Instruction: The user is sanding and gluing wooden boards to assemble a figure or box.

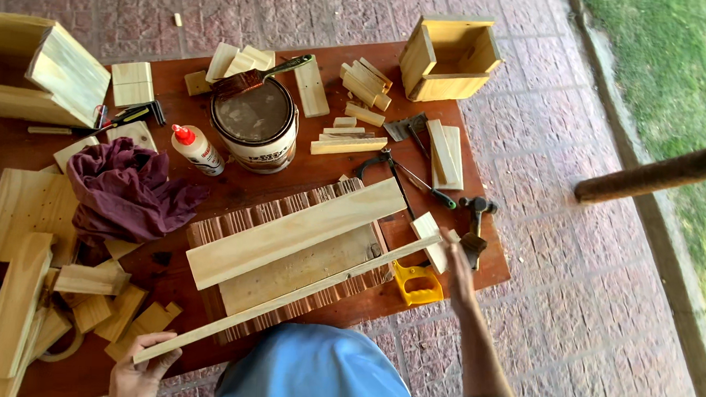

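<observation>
Light: we see soft daylight from the grass (676,70) side, right | Shadows: faint on the surface (168,262) | Glare: grass washed out | Focus: we find the centre sharp, edges slightly bowed, right forearm blurred

Pale, smooth bare-wood strip (285,299), glossy red-brown wooden table (481,172), crumpled maroon cloth (127,193), metal paint can (254,127).

Light blue shirt, bare forearms, tattooed right.

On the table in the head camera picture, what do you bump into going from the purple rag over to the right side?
Purple rag → glue bottle → paint can with a brush on top → coping saw → hammer.
</observation>
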